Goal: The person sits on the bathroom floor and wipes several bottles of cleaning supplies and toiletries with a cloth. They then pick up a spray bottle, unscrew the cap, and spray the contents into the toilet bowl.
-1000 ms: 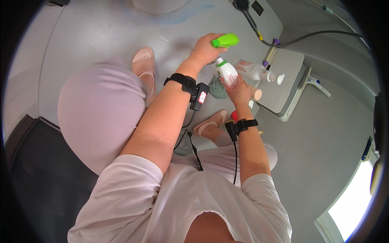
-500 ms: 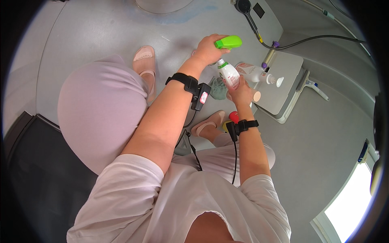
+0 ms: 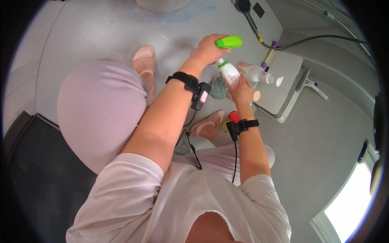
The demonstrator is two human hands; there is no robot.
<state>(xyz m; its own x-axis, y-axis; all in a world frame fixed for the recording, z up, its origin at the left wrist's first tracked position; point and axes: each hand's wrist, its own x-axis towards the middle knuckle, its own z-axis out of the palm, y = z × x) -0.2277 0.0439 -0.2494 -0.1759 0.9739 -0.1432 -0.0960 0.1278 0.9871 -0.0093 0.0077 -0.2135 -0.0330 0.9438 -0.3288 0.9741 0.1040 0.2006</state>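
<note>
My left hand is closed round a bright green spray head, whose rounded top sticks out to the right of the fingers. Below it, a white bottle with a green band at its neck is gripped by my right hand. The bottle leans, its neck pointing up and left toward my left hand. The fingers hide whether any part of the spray head is inside the neck. Just right of the bottle lies a clear pump bottle with a white pump. A grey-green cloth is on the floor to the left of my right hand.
A grey flat-topped box stands at the right, a squeegee against its side. Beyond are a black shower head and its hose. A red object sits by my right foot. A peach round cap is beside my right hand.
Almost nothing differs. The white bottle has turned slightly in my right hand, while my left hand stays at the same place with the spray head.
</note>
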